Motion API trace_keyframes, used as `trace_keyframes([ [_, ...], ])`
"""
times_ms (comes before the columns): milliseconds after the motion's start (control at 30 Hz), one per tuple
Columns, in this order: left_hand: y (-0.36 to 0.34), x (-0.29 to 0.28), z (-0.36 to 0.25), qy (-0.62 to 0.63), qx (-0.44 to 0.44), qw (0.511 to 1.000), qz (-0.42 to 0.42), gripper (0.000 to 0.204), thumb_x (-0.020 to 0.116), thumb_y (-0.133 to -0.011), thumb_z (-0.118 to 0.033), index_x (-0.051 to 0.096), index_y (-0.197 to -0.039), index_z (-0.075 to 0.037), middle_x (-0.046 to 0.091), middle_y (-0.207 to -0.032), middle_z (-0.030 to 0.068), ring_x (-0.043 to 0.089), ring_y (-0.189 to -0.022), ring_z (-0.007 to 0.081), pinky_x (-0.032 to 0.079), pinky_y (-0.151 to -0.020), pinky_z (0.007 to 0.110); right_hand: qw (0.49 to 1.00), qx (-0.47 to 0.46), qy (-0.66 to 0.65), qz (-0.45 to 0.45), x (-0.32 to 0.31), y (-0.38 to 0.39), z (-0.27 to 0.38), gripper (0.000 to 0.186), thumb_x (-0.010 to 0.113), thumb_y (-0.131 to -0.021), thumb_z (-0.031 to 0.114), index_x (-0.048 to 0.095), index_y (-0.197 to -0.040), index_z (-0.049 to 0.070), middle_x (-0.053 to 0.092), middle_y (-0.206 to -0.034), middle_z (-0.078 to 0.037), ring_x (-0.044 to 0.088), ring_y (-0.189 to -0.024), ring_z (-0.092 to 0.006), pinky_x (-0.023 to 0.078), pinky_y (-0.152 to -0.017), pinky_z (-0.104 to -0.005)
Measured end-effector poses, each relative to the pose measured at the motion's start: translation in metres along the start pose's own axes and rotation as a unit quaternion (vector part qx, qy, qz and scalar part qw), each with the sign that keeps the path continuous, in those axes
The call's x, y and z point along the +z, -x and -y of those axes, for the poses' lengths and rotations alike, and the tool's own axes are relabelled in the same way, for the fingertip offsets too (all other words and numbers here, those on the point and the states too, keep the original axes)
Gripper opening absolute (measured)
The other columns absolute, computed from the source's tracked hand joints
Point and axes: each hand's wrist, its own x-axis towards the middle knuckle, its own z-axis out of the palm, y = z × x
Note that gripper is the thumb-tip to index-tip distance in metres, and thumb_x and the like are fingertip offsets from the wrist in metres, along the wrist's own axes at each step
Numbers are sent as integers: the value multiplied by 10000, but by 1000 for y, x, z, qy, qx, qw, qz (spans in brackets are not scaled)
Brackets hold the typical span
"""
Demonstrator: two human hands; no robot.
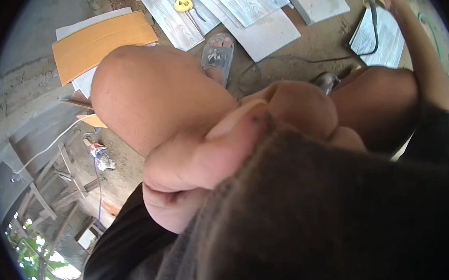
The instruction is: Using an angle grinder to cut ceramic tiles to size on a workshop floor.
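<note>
Left hand pinches dark cloth across the frame

The dark cloth (333, 220) fills the lower right and comes up to the centre. There the left hand (245, 136), large and close to the camera, has its fingers curled and pressed together, pinching the cloth's edge. Behind it are two bare legs (144, 98), bent at the knees. Grey wood-grain boards (239, 0) lie overlapped on the dirt floor at top centre. An orange sheet (106, 40) rests over pale sheets at upper left. The right arm (430, 61) reaches to the top right corner, where the right hand (392, 2) is at a yellow corded tool (372, 1); the frame cuts it off, so I cannot tell how its fingers stand. A clear sandal (218, 54) shows at upper centre, and a small yellow-and-black gadget (183, 3) sits on a board.
</note>
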Motion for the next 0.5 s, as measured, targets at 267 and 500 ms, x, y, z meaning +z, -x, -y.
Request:
trace_keyframes([
  [267, 2, -18, -7, -85, -8, 995, 51, 315, 628, -992, -253, 653, -1108, 39, 656, -1033, 74, 601, -981, 149, 472, -895, 271, 1000, -3, -14, 17, -3, -2, -5, 219, 563, -948, 318, 641, -876, 127, 614, -640, 7, 604, -504, -151, 531, -476, -319],
  [500, 3, -16, -55, -234, -2, 967, 98, 326, 685, -958, -281, 667, -1078, 21, 663, -999, 74, 604, -953, 153, 497, -859, 273, 1000, 0, -12, 3, -42, 2, 9, 228, 542, -971, 348, 612, -861, 161, 624, -670, 5, 616, -514, -157, 536, -475, -312],
])
